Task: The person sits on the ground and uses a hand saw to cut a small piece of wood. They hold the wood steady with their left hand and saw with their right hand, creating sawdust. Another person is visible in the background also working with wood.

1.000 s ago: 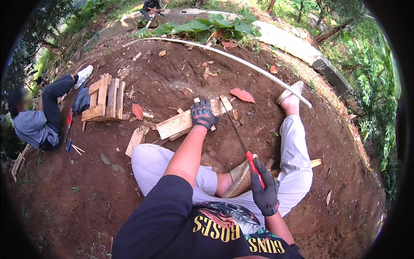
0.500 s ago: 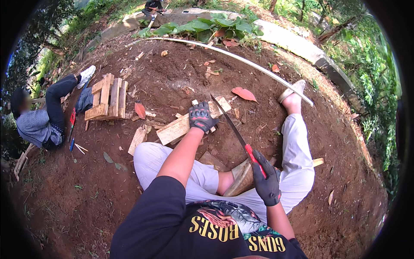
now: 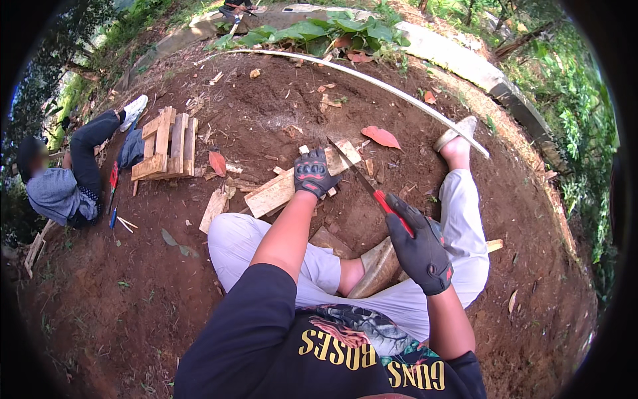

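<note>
Beneath the left hand (image 3: 314,173), the nearer of the 2, I see the pale board (image 3: 271,193) slanting up rightward; whether those fingers clench, I cannot tell. The right hand (image 3: 420,245) grasps the saw (image 3: 381,199), blade slanting across the board's right end.

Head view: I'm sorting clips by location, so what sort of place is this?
Probably an outdoor yard or garden: bare soil, leafy plants and a low pale wall show it.
</note>
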{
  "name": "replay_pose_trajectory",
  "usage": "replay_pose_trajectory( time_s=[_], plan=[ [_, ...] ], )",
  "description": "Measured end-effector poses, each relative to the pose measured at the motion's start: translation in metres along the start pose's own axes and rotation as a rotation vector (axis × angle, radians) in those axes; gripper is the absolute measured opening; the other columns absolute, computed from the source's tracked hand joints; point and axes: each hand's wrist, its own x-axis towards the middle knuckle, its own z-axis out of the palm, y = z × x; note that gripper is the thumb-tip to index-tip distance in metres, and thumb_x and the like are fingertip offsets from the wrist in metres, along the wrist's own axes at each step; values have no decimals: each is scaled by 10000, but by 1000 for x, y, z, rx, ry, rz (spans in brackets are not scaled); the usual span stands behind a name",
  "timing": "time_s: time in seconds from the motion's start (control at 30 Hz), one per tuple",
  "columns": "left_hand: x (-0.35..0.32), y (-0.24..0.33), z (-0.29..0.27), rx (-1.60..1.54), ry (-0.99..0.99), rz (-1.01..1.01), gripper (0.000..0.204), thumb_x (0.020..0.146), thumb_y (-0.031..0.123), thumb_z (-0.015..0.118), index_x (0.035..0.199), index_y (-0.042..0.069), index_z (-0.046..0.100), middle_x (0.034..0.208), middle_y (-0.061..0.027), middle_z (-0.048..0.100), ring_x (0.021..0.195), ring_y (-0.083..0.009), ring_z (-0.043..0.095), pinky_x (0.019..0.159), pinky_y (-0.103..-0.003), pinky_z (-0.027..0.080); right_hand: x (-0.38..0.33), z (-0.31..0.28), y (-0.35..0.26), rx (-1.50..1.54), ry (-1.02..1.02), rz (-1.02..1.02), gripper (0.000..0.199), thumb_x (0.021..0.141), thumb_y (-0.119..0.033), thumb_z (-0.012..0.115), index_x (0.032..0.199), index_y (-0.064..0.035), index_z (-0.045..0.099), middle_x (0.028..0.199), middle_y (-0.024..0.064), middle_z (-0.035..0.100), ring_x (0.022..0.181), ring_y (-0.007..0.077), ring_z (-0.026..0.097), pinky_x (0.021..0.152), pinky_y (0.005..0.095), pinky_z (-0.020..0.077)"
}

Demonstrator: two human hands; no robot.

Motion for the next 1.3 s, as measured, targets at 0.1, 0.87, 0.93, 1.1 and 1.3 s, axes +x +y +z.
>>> replay_pose_trajectory(
  time_s=[0.1, 0.87, 0.93, 1.1, 1.3],
  plan=[
    [2, 8, -4, -13, -26, -36, 1070, 801, 678, 838, 1602, 42, 523, 1494, -174, 662, 1391, -344, 631, 1197, -529, 452, -23, -6, 6, -16, 59, -47, 431, 1080, -261, 666, 1459, -63, 714, 1281, 246, 784, 1152, 401, 783, 1007, 442, 596],
    [2, -2, 0, -60, -31, 26, 1140, 788, 691, 847, 1653, 51, 469, 1612, -165, 579, 1472, -348, 570, 1251, -531, 411, -22, 41, 79, 256, 152, 54, 467, 1003, -199, 773, 1449, -69, 724, 1402, 202, 756, 1278, 378, 744, 1078, 444, 573],
    [3, -1, 2, -54, 0, 27, 1143, 788, 702, 841, 1648, 46, 473, 1612, -164, 582, 1478, -352, 567, 1252, -539, 409, -23, 38, 83, 228, 141, 26, 467, 1006, -205, 771, 1452, -72, 723, 1400, 203, 757, 1283, 375, 742, 1083, 436, 571],
    [1, 1, -1, -42, -14, 31, 1104, 809, 686, 831, 1631, 34, 487, 1571, -172, 599, 1447, -341, 585, 1239, -520, 411, -45, 13, 79, 153, 68, 23, 475, 1004, -195, 760, 1462, -73, 716, 1359, 206, 775, 1214, 350, 776, 1050, 423, 585],
    [1, 0, 4, -27, 63, 51, 1048, 810, 676, 829, 1586, 29, 549, 1521, -165, 640, 1392, -336, 626, 1194, -504, 458, -66, -14, 71, 114, 22, 73, 454, 1011, -168, 739, 1456, -80, 723, 1269, 195, 786, 1064, 318, 781, 968, 414, 593]
  ],
)
